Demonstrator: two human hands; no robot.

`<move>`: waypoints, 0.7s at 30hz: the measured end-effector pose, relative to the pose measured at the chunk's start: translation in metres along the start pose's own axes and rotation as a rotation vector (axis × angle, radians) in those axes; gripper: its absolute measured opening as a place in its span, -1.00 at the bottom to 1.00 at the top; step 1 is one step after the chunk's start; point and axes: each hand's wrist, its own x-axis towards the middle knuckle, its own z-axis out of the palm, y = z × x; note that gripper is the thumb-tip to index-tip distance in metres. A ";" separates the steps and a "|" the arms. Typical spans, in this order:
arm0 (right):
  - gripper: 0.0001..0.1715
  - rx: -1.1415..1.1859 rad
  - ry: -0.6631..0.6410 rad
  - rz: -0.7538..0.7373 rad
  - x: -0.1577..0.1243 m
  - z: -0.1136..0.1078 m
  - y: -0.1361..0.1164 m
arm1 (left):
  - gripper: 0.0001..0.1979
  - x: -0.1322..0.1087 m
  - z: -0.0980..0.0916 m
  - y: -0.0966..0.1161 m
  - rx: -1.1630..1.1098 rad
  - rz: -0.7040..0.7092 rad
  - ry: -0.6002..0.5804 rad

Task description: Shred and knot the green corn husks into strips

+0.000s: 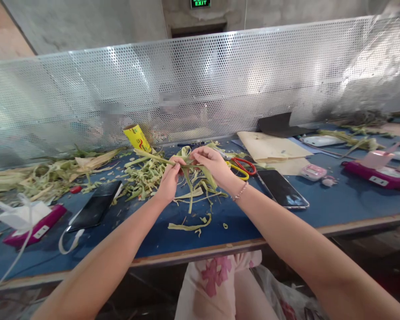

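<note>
Pale green strips of dried husk [189,186] hang between my two hands above the blue table. My left hand [170,178] is closed on them, thumb and fingers pinched together. My right hand [214,163] grips the same strips just to the right, its fingers bent and close to my left fingertips. Behind and to the left of my left hand lies a pile of knotted green husk pieces [147,178]. Loose strips [190,226] lie on the table below my hands. Scissors with red and yellow handles [243,168] rest beside my right wrist.
A yellow tube [138,138] stands tilted near the perforated metal screen [200,89]. Phones lie left [96,205] and right [282,188]. Magenta power strips [36,226] sit at both sides. Brown paper [273,146], a pink case [313,172] and more husks [63,173] surround the work area.
</note>
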 end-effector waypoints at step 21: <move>-0.77 -1.154 -0.259 -0.779 -0.017 0.002 0.000 | -0.82 0.000 -0.002 -0.002 0.083 0.044 0.047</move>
